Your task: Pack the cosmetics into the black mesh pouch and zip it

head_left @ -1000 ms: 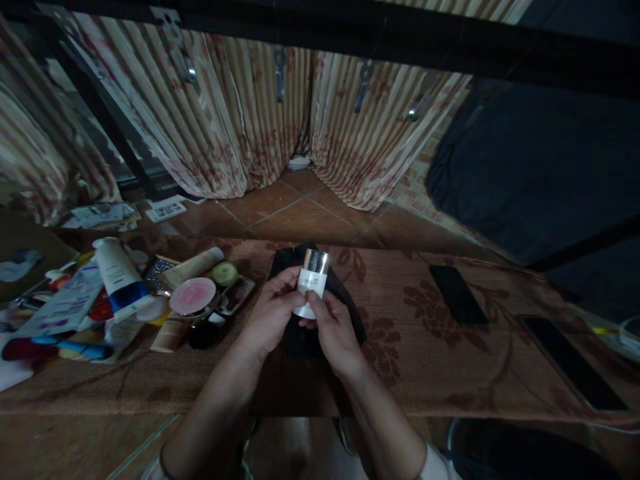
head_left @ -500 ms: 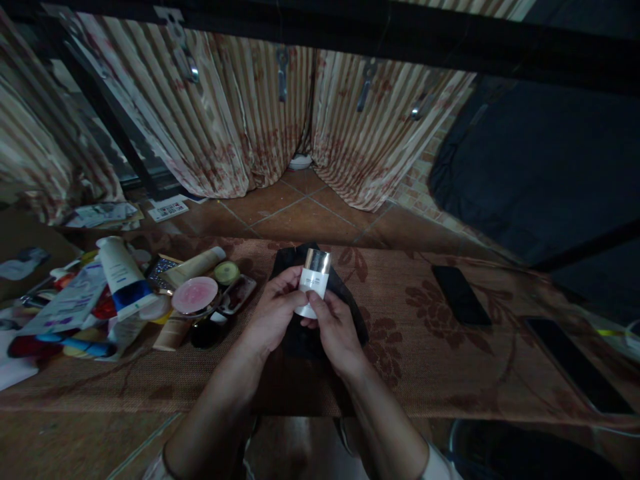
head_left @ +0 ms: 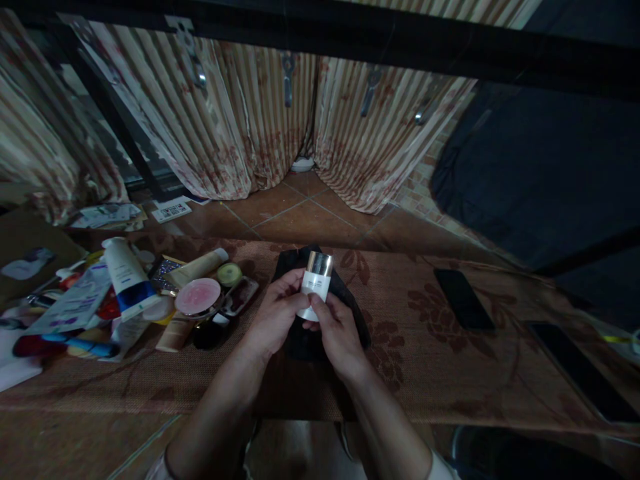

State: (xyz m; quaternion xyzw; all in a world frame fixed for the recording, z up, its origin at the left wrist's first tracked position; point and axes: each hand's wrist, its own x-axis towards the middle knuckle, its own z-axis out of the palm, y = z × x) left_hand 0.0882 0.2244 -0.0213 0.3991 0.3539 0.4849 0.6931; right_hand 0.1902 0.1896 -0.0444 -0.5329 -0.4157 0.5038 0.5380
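Observation:
Between both hands I hold a small white cosmetic bottle [head_left: 315, 285] with a shiny gold cap, cap end pointing up and away from me. My left hand [head_left: 277, 311] grips it from the left, thumb on the front. From the right, my right hand [head_left: 339, 328] closes on its lower part, its thumb also on the front. The print on the label is too small to read. Beneath the hands a black cloth or bag [head_left: 350, 308] lies on the patterned brown tablecloth [head_left: 395, 287].
A heap of cosmetics fills the table's left side, with a white and blue tube [head_left: 127, 277], a pink round compact [head_left: 198, 297] and a brown-capped tube [head_left: 173, 335]. Two dark phones [head_left: 463, 298] lie at the right. Striped curtains [head_left: 225, 127] hang beyond the table.
The view has shifted slightly, so everything sits a little lower in the picture. Both hands keep the same hold on the bottle.

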